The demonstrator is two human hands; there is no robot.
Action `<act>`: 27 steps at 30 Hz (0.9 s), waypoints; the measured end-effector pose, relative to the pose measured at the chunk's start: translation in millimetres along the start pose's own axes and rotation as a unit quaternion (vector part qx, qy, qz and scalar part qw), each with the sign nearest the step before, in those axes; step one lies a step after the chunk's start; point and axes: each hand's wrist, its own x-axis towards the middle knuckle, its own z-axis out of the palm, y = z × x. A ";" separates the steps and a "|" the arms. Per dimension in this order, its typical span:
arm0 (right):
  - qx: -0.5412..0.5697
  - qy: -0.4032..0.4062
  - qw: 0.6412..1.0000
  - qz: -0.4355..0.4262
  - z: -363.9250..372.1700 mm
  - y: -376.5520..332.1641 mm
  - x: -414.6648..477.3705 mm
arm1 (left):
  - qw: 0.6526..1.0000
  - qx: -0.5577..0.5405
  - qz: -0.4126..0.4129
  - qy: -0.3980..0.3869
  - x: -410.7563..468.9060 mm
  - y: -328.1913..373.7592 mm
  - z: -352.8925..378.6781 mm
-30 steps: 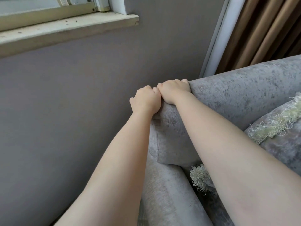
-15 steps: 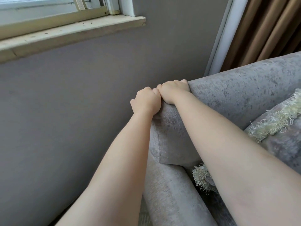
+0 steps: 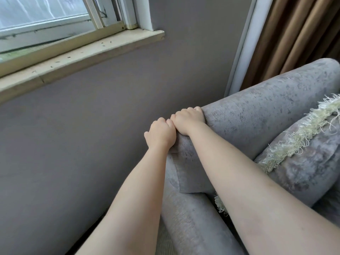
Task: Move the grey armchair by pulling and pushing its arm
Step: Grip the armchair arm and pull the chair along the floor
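The grey armchair [image 3: 261, 115] fills the right and lower part of the head view, its velvety back running up to the right. My left hand [image 3: 160, 134] and my right hand [image 3: 188, 120] sit side by side on the chair's top corner next to the wall. Both hands grip the upholstered edge, their fingers curled over its far side and hidden there. My forearms stretch up from the bottom of the frame, crossing over the chair's arm [image 3: 191, 223].
A grey wall [image 3: 88, 144] stands close on the left of the chair, with a narrow dark gap at the floor. Above it are a window sill [image 3: 77, 57] and window. Brown curtains [image 3: 298, 32] hang behind the chair. A fringed grey cushion [image 3: 301, 159] lies on the seat.
The view has lifted, showing more of the window and sill. The chair's back looks a little more tilted and slightly farther from the wall. Both hands keep the same grip.
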 end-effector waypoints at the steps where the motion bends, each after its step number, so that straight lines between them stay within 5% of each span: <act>1: 0.001 0.004 1.000 0.002 2.5 -1.1 1.1 | 1.000 0.002 0.000 -0.003 1.4 -1.2 -0.1; 14: 0.113 0.069 0.988 0.075 10.1 -9.2 3.0 | 0.998 0.048 0.035 0.030 17.6 -18.5 11.2; 27: 0.100 0.063 0.985 0.129 3.6 -8.0 1.7 | 0.991 0.106 0.056 -0.063 20.3 -9.9 -1.1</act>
